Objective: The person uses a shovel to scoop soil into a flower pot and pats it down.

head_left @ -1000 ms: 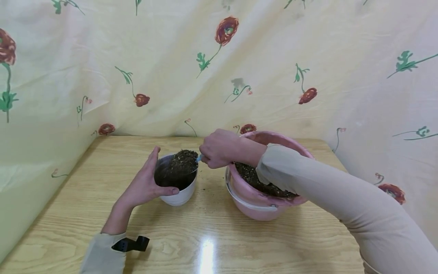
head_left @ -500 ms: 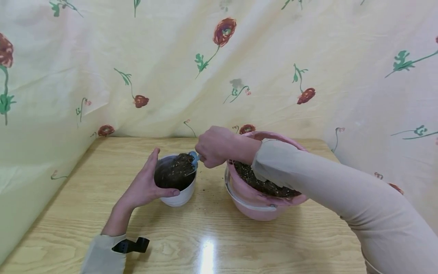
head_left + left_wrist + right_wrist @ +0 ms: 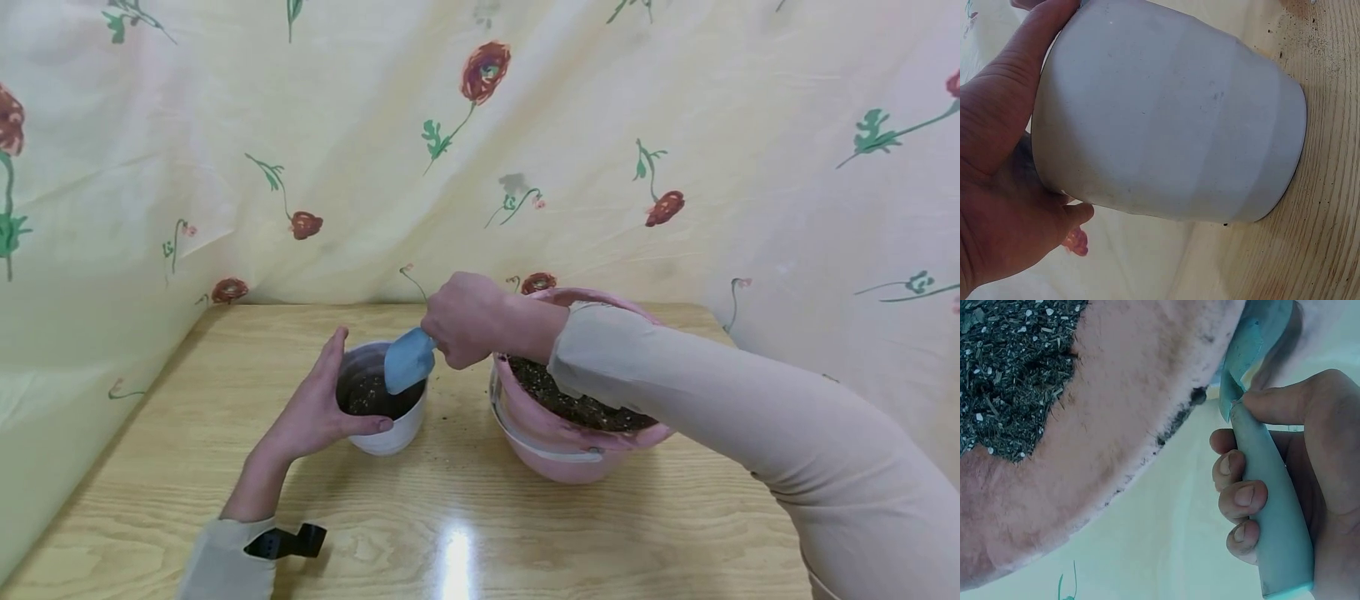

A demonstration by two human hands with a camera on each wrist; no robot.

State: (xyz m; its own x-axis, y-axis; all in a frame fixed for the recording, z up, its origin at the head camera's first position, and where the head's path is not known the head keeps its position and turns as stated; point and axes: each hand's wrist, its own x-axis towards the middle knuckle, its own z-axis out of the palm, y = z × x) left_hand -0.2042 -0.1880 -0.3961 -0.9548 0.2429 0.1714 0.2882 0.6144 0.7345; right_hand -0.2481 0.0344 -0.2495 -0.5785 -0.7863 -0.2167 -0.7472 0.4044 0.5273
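Note:
A white flower pot with dark soil inside stands on the table, and its ribbed outer wall fills much of the left wrist view. My left hand grips its rim, thumb on the near side and fingers at the far left. Above the pot's right side, my right hand holds a blue hand trowel by its handle. The trowel's blade is tipped down over the pot's mouth, its back turned up. In the right wrist view, fingers and thumb wrap round that handle.
A pink bucket with a white handle stands right of the pot, under my right forearm. Dark potting soil lies in it. Crumbs of soil are scattered on the wooden table. Flowered cloth hangs behind and at both sides.
The trowel has turned over, from carrying a heap of soil to showing its blue back. That soil has dropped into the pot. My right hand has shifted slightly left; the left hand keeps its grip.

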